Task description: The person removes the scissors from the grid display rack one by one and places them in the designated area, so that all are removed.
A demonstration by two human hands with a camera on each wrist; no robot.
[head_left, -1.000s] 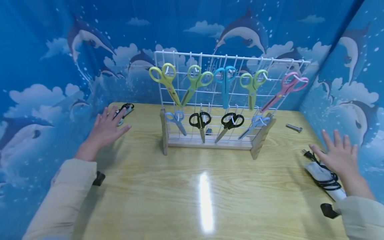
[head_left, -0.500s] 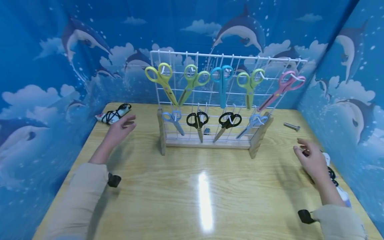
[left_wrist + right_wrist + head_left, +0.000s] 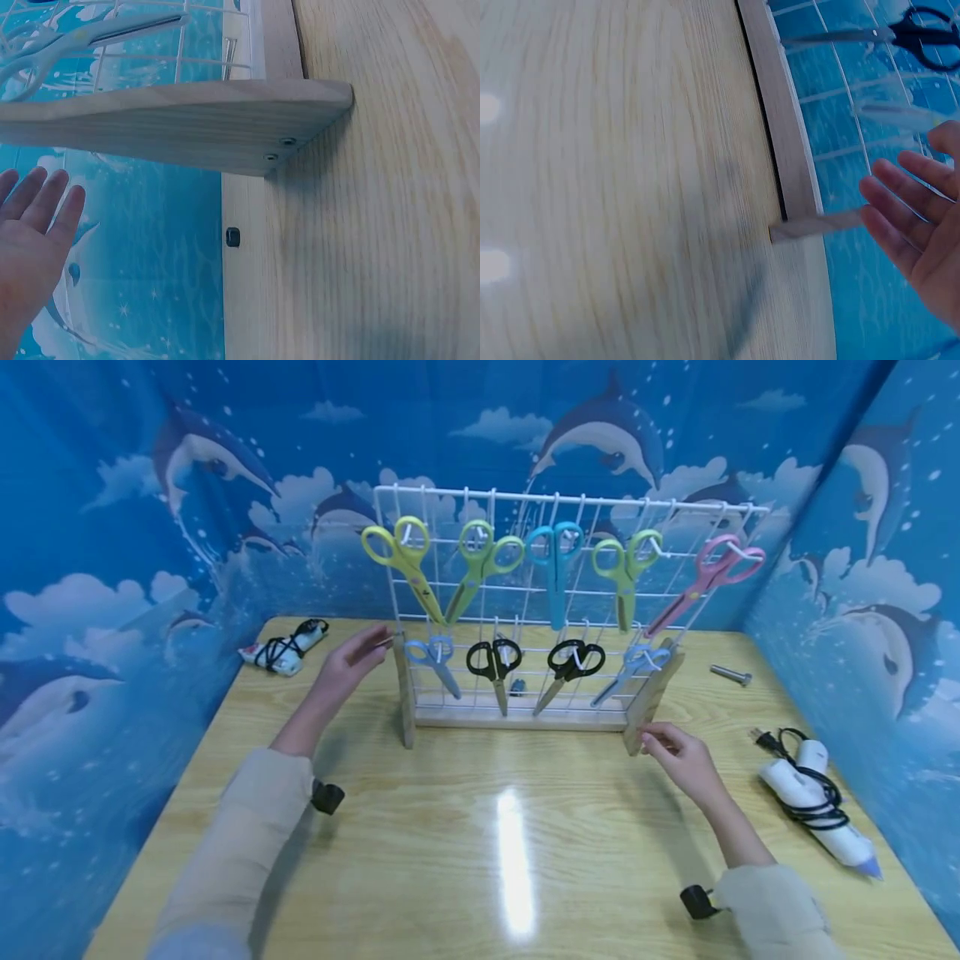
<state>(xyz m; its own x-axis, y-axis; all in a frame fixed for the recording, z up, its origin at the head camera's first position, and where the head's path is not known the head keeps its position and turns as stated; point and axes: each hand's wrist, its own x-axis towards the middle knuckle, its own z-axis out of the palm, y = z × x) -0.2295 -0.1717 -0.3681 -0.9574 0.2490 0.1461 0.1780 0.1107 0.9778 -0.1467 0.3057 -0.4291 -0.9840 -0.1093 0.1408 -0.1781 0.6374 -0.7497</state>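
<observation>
Nine scissors, hung in rows, wooden-footed rack

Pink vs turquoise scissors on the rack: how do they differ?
Colour: the pink scissors are pink, the turquoise scissors turquoise.
Pose: the pink scissors slant, tip toward lower left in the head view; the turquoise scissors hang nearly straight down.
Place: pink scissors at the row's right end, turquoise scissors mid-row.
Shared: both hang tip-down in the upper row of the rack.
</observation>
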